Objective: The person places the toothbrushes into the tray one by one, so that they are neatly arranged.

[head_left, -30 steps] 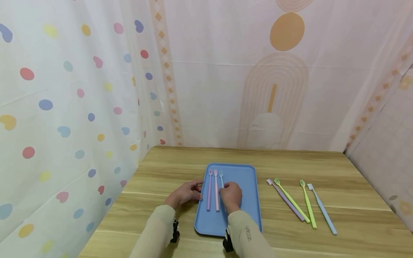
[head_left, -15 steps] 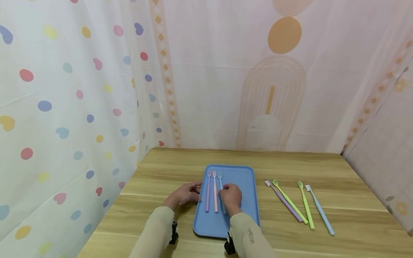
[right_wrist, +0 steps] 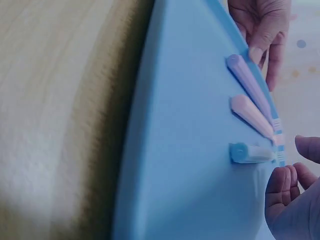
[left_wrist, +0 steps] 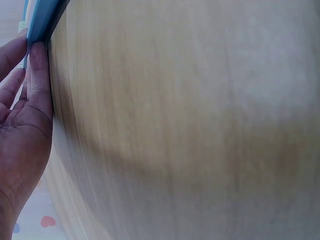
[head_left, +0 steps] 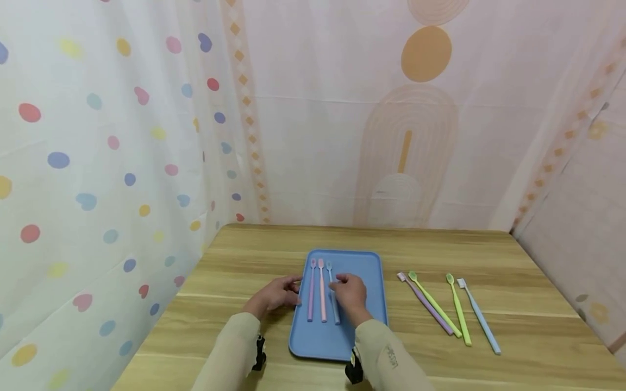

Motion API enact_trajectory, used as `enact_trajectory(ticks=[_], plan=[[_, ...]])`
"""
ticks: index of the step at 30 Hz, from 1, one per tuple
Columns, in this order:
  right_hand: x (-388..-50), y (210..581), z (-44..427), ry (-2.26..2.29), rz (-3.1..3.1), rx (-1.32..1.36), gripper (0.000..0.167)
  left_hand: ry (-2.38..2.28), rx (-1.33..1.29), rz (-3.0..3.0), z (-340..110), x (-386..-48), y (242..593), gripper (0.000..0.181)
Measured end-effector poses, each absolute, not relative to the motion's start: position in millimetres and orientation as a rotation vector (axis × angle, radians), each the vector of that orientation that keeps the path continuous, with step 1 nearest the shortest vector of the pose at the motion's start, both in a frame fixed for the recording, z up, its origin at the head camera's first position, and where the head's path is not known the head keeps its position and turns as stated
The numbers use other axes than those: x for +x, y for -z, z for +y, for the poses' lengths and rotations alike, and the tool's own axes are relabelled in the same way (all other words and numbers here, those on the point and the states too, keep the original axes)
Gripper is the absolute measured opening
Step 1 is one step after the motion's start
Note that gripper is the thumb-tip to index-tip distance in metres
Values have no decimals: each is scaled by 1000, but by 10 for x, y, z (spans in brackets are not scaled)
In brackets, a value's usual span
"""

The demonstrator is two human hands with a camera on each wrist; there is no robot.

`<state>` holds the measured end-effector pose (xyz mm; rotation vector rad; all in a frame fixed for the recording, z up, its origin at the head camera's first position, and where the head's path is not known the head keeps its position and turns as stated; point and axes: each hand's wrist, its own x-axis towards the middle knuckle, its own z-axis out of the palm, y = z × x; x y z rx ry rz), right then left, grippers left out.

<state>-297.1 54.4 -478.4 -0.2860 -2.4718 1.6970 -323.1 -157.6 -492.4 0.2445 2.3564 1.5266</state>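
Down at the bottom of my head view, beige sleeves (head_left: 230,339) reach over the wooden table (head_left: 244,252) to the blue tray (head_left: 318,345). On it I see three toothbrushes lying lengthwise, side by side and apart: a purple toothbrush (head_left: 311,298), a pink toothbrush (head_left: 323,301) and a pale blue toothbrush (head_left: 336,314), left to right. The right hand (head_left: 354,293) is over the last one, fingers loosely bent, thumb clear of them; I can't tell whether a fingertip touches the handle. The left hand (head_left: 276,296) has its fingers relaxed, nearly straight, touching the tray's left rim. Well to the right, four more toothbrushes (head_left: 459,309) lie slantwise on the wood: purple, two green, light blue. Beyond the table's far edge hangs a patterned curtain (head_left: 303,141).
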Motion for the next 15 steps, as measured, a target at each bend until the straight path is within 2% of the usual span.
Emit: enact_trajectory(ticks=[8,15], plan=[[-3026,4660,722,-1800,-2421,-167,33,-1540,227,2334,-1587,-3217,4901,69],[-3103,4574,1065,-1861,-2396,-101,37,-1545,205,2326,-1584,-3221,4901,70]])
